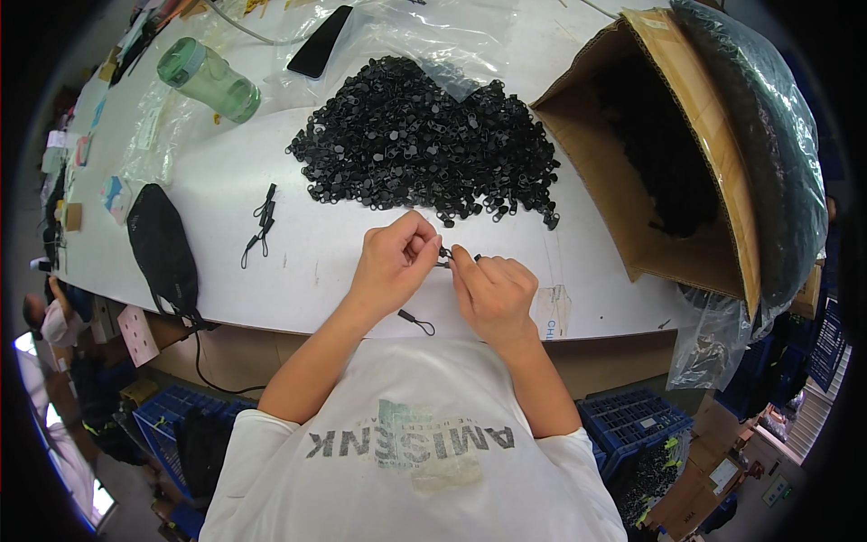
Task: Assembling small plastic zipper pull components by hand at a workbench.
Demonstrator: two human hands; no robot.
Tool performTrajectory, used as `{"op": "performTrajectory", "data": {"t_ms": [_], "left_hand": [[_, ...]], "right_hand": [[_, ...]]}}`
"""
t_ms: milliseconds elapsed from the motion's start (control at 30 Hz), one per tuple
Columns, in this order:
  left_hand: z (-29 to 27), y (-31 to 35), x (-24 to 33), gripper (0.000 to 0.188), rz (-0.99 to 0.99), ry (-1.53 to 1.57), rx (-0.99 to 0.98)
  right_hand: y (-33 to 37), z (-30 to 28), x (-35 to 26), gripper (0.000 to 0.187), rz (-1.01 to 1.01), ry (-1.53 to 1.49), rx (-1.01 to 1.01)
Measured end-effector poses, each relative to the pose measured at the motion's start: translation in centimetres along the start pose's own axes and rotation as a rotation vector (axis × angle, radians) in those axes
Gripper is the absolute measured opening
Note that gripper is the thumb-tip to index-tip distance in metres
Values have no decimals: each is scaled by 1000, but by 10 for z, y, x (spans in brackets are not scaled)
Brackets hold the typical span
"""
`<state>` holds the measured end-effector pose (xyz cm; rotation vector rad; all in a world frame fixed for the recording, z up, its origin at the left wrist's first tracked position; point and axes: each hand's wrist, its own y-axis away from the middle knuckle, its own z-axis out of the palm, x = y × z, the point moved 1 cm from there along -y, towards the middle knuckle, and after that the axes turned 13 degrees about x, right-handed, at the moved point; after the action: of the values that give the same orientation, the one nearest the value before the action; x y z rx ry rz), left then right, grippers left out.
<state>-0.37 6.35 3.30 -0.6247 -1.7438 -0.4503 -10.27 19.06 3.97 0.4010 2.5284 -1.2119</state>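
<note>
Both my hands meet over the front of the white table [271,289], close to its near edge. Between the fingertips sits a small black zipper slider [445,254], with what looks like a black corded zipper pull at it; the fingers partly cover both. My left hand [391,262] pinches the slider from the left. My right hand [497,294] is closed on the cord pull from the right. Just below them on the table lies a loose black cord pull [416,322] with a thin loop. Several more cord pulls [262,224] lie to the left.
A big heap of black zipper sliders [424,135] lies beyond my hands. On the right, an open cardboard box [614,199] rests on its side with black items inside. A green bottle [209,79], a phone [321,42] and a black pouch [163,248] lie at the left and back.
</note>
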Motion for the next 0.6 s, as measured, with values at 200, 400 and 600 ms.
{"op": "performTrajectory", "data": {"t_ms": [200, 400, 600], "left_hand": [[-1, 2, 9, 12, 27, 10, -46], [4, 12, 12, 14, 145, -105, -52], [3, 17, 15, 14, -5, 30, 10]], "right_hand": [[-1, -2, -5, 15, 13, 26, -29], [2, -1, -10, 8, -45, 94, -119], [-4, 1, -15, 16, 119, -2, -166]]}}
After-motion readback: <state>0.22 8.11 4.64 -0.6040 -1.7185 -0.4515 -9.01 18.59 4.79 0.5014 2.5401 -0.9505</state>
